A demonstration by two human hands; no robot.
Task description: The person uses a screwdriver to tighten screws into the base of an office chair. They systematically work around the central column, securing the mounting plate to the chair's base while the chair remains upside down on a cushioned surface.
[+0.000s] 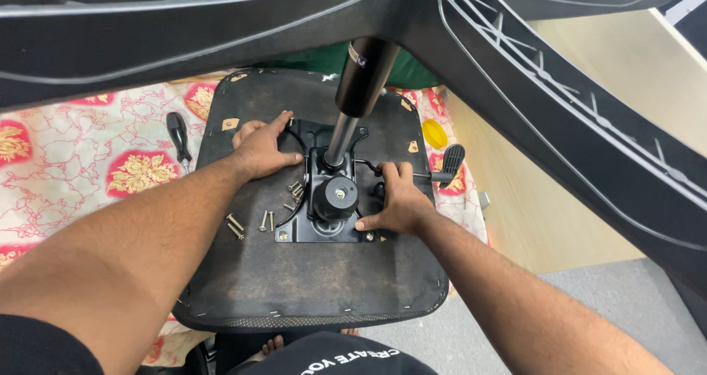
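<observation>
left hand (259, 148): flat and open on the metal plate's (318, 198) top-left corner
right hand (396, 202): fingers spread, pressing the plate's right edge
plate: middle of the upturned seat (294, 279)
screws (250, 222): loose, just left of the plate
screwdriver (178, 135): off the seat's left edge

An upturned chair seat (309, 286) lies on a flowered bedsheet (81, 161). Both hands rest flat on the black metal mechanism plate (313, 228) bolted at its middle: the left hand (261, 148) at the plate's far left corner, the right hand (398, 202) along its right edge, beside the lever (445, 165). Loose bolts (254, 220) lie just left of the plate. A gas cylinder (357, 88) rises from it. A screwdriver (178, 135) lies off the seat's left edge.
</observation>
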